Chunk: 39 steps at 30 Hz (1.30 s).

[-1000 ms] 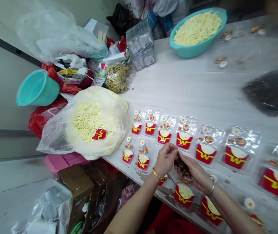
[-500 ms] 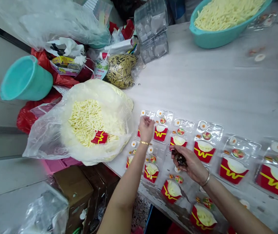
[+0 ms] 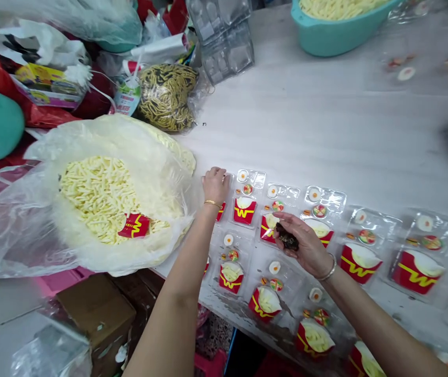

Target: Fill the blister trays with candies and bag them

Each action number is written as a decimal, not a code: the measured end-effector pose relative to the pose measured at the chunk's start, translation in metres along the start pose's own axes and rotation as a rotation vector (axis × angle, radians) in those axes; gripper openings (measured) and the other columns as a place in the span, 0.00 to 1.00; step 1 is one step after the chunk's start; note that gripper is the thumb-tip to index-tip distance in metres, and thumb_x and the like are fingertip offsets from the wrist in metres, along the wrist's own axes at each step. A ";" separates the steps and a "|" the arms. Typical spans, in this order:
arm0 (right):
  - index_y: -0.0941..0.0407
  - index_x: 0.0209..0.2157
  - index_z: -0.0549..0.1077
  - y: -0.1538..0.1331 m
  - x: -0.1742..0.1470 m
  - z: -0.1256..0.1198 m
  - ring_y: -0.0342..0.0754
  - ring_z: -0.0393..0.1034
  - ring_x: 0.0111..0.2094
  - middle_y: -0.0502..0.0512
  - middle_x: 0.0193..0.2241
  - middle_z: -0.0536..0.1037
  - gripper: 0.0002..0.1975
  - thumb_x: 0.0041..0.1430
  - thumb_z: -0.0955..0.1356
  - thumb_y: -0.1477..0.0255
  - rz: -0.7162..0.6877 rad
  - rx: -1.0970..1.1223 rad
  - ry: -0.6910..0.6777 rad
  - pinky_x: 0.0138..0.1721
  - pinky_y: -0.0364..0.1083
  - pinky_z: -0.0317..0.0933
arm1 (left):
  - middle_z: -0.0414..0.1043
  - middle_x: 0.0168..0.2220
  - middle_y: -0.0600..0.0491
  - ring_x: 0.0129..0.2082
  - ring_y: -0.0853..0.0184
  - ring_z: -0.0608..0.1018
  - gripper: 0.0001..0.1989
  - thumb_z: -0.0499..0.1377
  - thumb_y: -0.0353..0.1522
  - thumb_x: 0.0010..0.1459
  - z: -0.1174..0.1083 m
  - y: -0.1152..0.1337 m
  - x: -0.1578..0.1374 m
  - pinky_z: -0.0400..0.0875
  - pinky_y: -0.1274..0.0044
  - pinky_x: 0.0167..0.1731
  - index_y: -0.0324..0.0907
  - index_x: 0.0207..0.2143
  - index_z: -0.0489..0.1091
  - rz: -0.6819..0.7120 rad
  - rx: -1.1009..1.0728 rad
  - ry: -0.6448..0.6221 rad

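Observation:
My left hand (image 3: pixel 215 184) is over the leftmost clear plastic tray of the far row, fingers curled together and pointing down. Its fingertips are hidden, and I cannot make out what they hold. My right hand (image 3: pixel 305 245) is cupped around a clump of small dark brown shiny pieces (image 3: pixel 287 236), above the trays. Beside my left hand lies a clear tray with a red toy fries box (image 3: pixel 244 210), a miniature fried egg (image 3: pixel 243 176) and a small round colourful toy dish (image 3: pixel 248 189). Similar trays run rightward in two rows; near-row boxes hold pale toy fries (image 3: pixel 232 272).
A plastic bag (image 3: pixel 161 199) of pale toy fries, with a red fries box (image 3: pixel 134 225) on top, stands at left. Behind are a bag of yellow-black cords (image 3: pixel 167 97) and stacked clear trays (image 3: pixel 229 52). A turquoise basin (image 3: pixel 331 36) is at the back right.
The view has shifted to the right. My left hand has lowered onto the leftmost tray, its fingers now turned down. My right hand still holds the dark pieces.

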State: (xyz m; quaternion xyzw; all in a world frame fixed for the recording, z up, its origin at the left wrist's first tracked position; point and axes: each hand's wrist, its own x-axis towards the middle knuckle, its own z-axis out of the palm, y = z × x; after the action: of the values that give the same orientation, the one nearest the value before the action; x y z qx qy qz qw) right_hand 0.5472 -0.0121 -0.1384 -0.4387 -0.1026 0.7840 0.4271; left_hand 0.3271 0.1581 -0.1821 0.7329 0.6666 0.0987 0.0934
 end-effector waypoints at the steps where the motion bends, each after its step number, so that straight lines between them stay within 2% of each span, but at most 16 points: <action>1: 0.50 0.50 0.66 -0.002 0.001 0.000 0.40 0.61 0.19 0.48 0.25 0.70 0.21 0.55 0.67 0.61 -0.023 -0.017 0.011 0.14 0.36 0.42 | 0.69 0.45 0.46 0.47 0.59 0.70 0.10 0.55 0.34 0.58 -0.004 0.008 -0.008 0.62 0.68 0.47 0.43 0.42 0.71 -0.007 -0.091 0.010; 3: 0.48 0.53 0.62 -0.005 0.001 -0.001 0.40 0.60 0.18 0.46 0.25 0.70 0.24 0.55 0.68 0.60 -0.060 -0.051 0.027 0.13 0.37 0.43 | 0.71 0.43 0.47 0.44 0.62 0.72 0.11 0.55 0.36 0.59 -0.014 0.030 -0.029 0.65 0.70 0.45 0.42 0.41 0.72 -0.011 -0.382 -0.087; 4: 0.47 0.54 0.61 -0.006 0.001 -0.001 0.39 0.60 0.18 0.46 0.25 0.70 0.26 0.54 0.68 0.60 -0.075 -0.067 0.028 0.13 0.37 0.43 | 0.72 0.41 0.48 0.41 0.64 0.73 0.11 0.55 0.37 0.59 -0.019 0.043 -0.042 0.66 0.72 0.43 0.42 0.39 0.72 -0.008 -0.558 -0.208; 6: 0.46 0.54 0.60 -0.007 0.001 -0.002 0.39 0.60 0.18 0.45 0.25 0.69 0.27 0.53 0.69 0.60 -0.101 -0.098 0.019 0.13 0.37 0.44 | 0.73 0.38 0.50 0.38 0.66 0.74 0.12 0.56 0.39 0.58 -0.029 0.069 -0.068 0.67 0.74 0.41 0.42 0.36 0.73 -0.016 -0.878 -0.555; 7: 0.46 0.54 0.60 -0.007 0.001 -0.003 0.39 0.59 0.18 0.44 0.25 0.69 0.28 0.52 0.69 0.60 -0.110 -0.113 0.013 0.13 0.37 0.45 | 0.73 0.36 0.51 0.37 0.67 0.74 0.12 0.57 0.40 0.56 -0.033 0.080 -0.080 0.68 0.75 0.40 0.41 0.35 0.73 -0.054 -1.009 -0.682; 9: 0.46 0.54 0.60 -0.004 0.002 -0.005 0.39 0.59 0.18 0.44 0.25 0.70 0.29 0.52 0.70 0.60 -0.119 -0.141 0.000 0.14 0.37 0.46 | 0.73 0.33 0.52 0.34 0.69 0.73 0.10 0.61 0.38 0.53 -0.037 0.099 -0.099 0.68 0.76 0.37 0.40 0.33 0.73 -0.179 -1.201 -0.790; 12: 0.48 0.51 0.63 0.001 0.003 -0.010 0.39 0.59 0.18 0.44 0.25 0.69 0.25 0.53 0.70 0.60 -0.128 -0.150 -0.004 0.14 0.37 0.47 | 0.71 0.30 0.54 0.31 0.72 0.73 0.10 0.64 0.35 0.49 -0.034 0.111 -0.111 0.67 0.78 0.36 0.39 0.31 0.71 -0.332 -1.324 -0.708; 15: 0.52 0.41 0.67 0.005 0.005 -0.015 0.39 0.60 0.19 0.46 0.25 0.70 0.15 0.54 0.69 0.60 -0.141 -0.095 0.048 0.14 0.38 0.47 | 0.71 0.30 0.53 0.30 0.72 0.73 0.09 0.60 0.36 0.53 -0.024 0.109 -0.101 0.66 0.79 0.33 0.39 0.31 0.67 -0.348 -1.323 -0.564; 17: 0.53 0.35 0.67 0.005 0.007 -0.017 0.40 0.61 0.20 0.49 0.26 0.73 0.14 0.53 0.69 0.60 -0.125 -0.032 0.095 0.15 0.38 0.46 | 0.71 0.30 0.54 0.27 0.72 0.73 0.08 0.57 0.36 0.56 -0.015 0.101 -0.083 0.66 0.80 0.29 0.40 0.34 0.65 -0.320 -1.232 -0.448; 19: 0.54 0.34 0.67 0.002 0.008 -0.020 0.40 0.61 0.20 0.50 0.27 0.74 0.14 0.53 0.70 0.60 -0.098 0.025 0.125 0.15 0.38 0.45 | 0.69 0.29 0.55 0.25 0.73 0.71 0.07 0.56 0.35 0.56 -0.005 0.090 -0.060 0.65 0.80 0.27 0.41 0.36 0.64 -0.243 -1.027 -0.304; 22: 0.54 0.35 0.67 -0.004 0.008 -0.023 0.40 0.62 0.20 0.51 0.28 0.75 0.14 0.53 0.70 0.61 -0.076 0.093 0.124 0.15 0.38 0.45 | 0.65 0.26 0.57 0.24 0.72 0.69 0.03 0.56 0.30 0.55 0.010 0.076 -0.026 0.63 0.79 0.28 0.42 0.34 0.63 -0.095 -0.631 -0.111; 26: 0.54 0.38 0.68 -0.009 0.007 -0.027 0.41 0.63 0.21 0.53 0.31 0.75 0.13 0.52 0.69 0.63 -0.076 0.164 0.092 0.15 0.38 0.45 | 0.67 0.27 0.52 0.28 0.66 0.70 0.04 0.54 0.30 0.58 0.025 0.067 0.001 0.61 0.76 0.31 0.43 0.29 0.63 0.079 -0.171 -0.082; 29: 0.53 0.38 0.67 -0.011 0.007 -0.029 0.41 0.63 0.22 0.52 0.32 0.75 0.13 0.53 0.69 0.63 -0.080 0.169 0.096 0.16 0.38 0.44 | 0.69 0.31 0.48 0.33 0.62 0.71 0.05 0.52 0.32 0.60 0.031 0.066 0.006 0.62 0.73 0.35 0.42 0.31 0.66 0.146 0.003 -0.095; 32: 0.53 0.38 0.67 -0.011 0.005 -0.031 0.41 0.63 0.22 0.52 0.32 0.75 0.15 0.53 0.70 0.61 -0.087 0.168 0.100 0.15 0.38 0.44 | 0.69 0.36 0.46 0.36 0.61 0.72 0.08 0.54 0.35 0.60 0.030 0.069 0.001 0.63 0.72 0.38 0.41 0.39 0.68 0.146 -0.028 -0.078; 35: 0.53 0.39 0.67 -0.013 0.003 -0.033 0.40 0.63 0.21 0.51 0.31 0.75 0.16 0.53 0.70 0.60 -0.098 0.203 0.090 0.15 0.38 0.44 | 0.69 0.38 0.48 0.36 0.65 0.72 0.13 0.55 0.38 0.59 0.014 0.087 -0.021 0.64 0.74 0.40 0.41 0.42 0.68 0.136 -0.277 -0.090; 39: 0.52 0.38 0.69 -0.015 -0.003 -0.035 0.40 0.62 0.21 0.48 0.28 0.72 0.16 0.52 0.70 0.59 -0.090 0.228 0.086 0.15 0.38 0.43 | 0.70 0.35 0.51 0.37 0.67 0.72 0.10 0.57 0.38 0.57 -0.015 0.127 -0.073 0.65 0.76 0.41 0.42 0.36 0.70 0.175 -0.729 -0.384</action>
State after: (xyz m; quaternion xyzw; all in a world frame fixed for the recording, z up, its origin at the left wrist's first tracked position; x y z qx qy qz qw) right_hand 0.5836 -0.0126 -0.1493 -0.4156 -0.0141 0.7510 0.5128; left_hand 0.4378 0.0739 -0.1354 0.7108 0.4940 0.1972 0.4603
